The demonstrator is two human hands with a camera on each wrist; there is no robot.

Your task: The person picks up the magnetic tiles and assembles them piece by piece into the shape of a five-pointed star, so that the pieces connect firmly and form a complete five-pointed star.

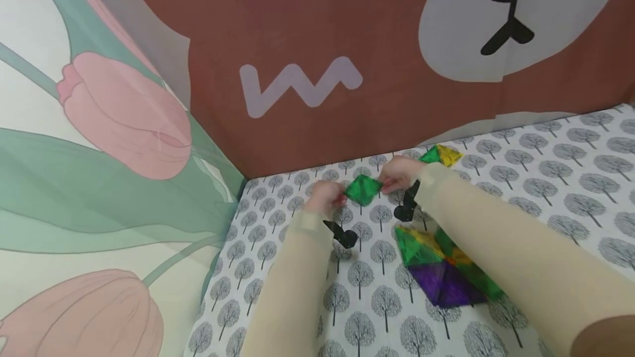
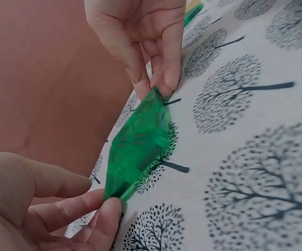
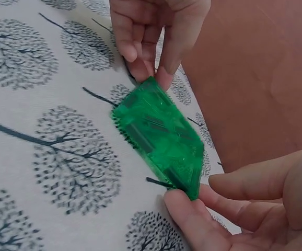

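A translucent green magnetic tile piece, diamond-shaped in outline, is held between both hands close over the tree-print cloth. At its left corner, the thumb and fingers of my left hand pinch the tip. My right hand pinches the opposite corner. In the left wrist view the green tile piece shows as a faceted, see-through shape, with the right hand at its far tip. Dark strips show through the green tile piece in the right wrist view, where the left hand grips the far end.
A larger group of green, yellow and purple magnetic tiles lies on the patterned cloth, partly behind the right sleeve. Beyond the right hand sits a green and yellow tile piece. A brown printed wall borders the back.
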